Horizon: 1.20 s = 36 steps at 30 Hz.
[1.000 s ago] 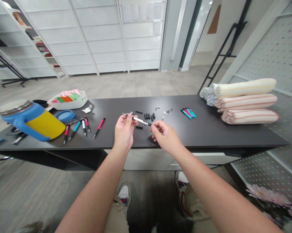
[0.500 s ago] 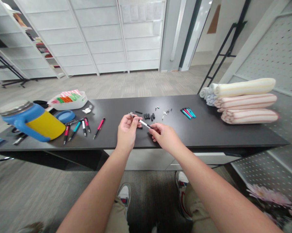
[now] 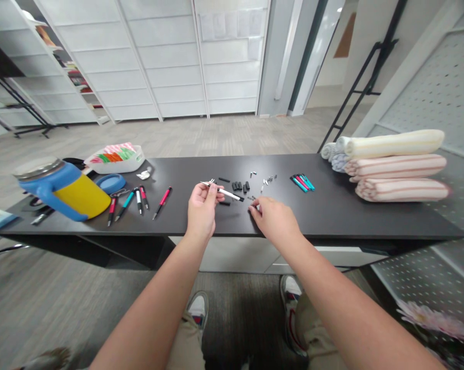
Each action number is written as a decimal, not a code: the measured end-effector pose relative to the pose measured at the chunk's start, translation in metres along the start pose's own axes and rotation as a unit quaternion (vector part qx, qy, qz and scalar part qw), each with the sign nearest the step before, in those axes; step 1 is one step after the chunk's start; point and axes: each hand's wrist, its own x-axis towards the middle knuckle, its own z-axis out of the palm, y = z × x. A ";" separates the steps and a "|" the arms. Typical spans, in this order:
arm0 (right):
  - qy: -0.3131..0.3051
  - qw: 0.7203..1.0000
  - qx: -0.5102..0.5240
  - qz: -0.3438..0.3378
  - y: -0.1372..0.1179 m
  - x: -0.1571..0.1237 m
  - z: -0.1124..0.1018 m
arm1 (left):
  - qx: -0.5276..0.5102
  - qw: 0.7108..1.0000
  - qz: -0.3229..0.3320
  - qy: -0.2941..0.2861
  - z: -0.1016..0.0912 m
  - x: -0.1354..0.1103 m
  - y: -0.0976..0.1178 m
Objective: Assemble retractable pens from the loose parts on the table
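My left hand [image 3: 203, 203] pinches a white pen [image 3: 228, 193] above the table, its dark end pointing right. My right hand [image 3: 273, 216] is low over the tabletop, away from the pen, its thumb and fingertips pressed together; what they hold, if anything, is too small to name. Just beyond my hands lie several short black grips [image 3: 237, 186], a thin black tube [image 3: 224, 180] and small metallic pieces [image 3: 269, 180]. Coloured pen barrels [image 3: 303, 182] lie in a row farther right.
On the left of the dark table [image 3: 332, 216] lie several pens [image 3: 124, 205], a blue-and-yellow mug [image 3: 77, 190], a blue lid [image 3: 110, 183] and a white tray [image 3: 119, 165] with colourful packets. Rolled towels [image 3: 401, 167] are stacked at the right end.
My right hand has let go of the pen's dark end and moved right and down toward the tabletop. My left hand keeps the pen in nearly the same place.
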 end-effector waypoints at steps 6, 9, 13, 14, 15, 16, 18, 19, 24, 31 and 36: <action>0.023 0.998 0.030 -0.042 -0.003 -0.002 0.000 | 0.030 0.996 -0.037 -0.073 0.001 -0.006 0.001; 0.016 0.995 0.052 -0.083 0.000 0.000 0.001 | 0.024 0.990 -0.079 -0.118 -0.001 -0.007 0.003; -0.003 0.993 0.054 -0.102 0.003 0.001 0.004 | 0.016 0.986 -0.092 -0.136 -0.002 -0.007 0.002; -0.006 0.993 0.052 -0.104 0.002 0.001 0.005 | 0.015 0.987 -0.089 -0.132 -0.003 -0.007 0.001; -0.010 0.993 0.050 -0.105 0.002 0.001 0.005 | 0.015 0.988 -0.087 -0.128 -0.003 -0.006 0.000; -0.014 0.993 0.046 -0.106 0.002 0.001 0.005 | 0.015 0.988 -0.086 -0.124 -0.003 -0.006 0.000; -0.021 0.994 0.038 -0.104 0.001 0.000 0.007 | 0.019 0.989 -0.088 -0.118 -0.004 -0.005 -0.002; -0.024 0.994 0.036 -0.103 0.001 0.000 0.007 | 0.021 0.989 -0.091 -0.118 -0.004 -0.005 -0.002; -0.043 0.992 0.075 -0.087 0.003 0.002 0.006 | 0.011 0.986 -0.103 -0.127 -0.002 -0.005 0.000; -0.020 0.983 0.145 -0.107 0.005 0.005 0.001 | 0.017 0.988 -0.126 -0.084 0.000 -0.001 0.002; 0.017 0.985 0.115 -0.124 0.006 0.003 0.005 | 0.020 0.989 -0.127 -0.076 0.002 -0.001 0.005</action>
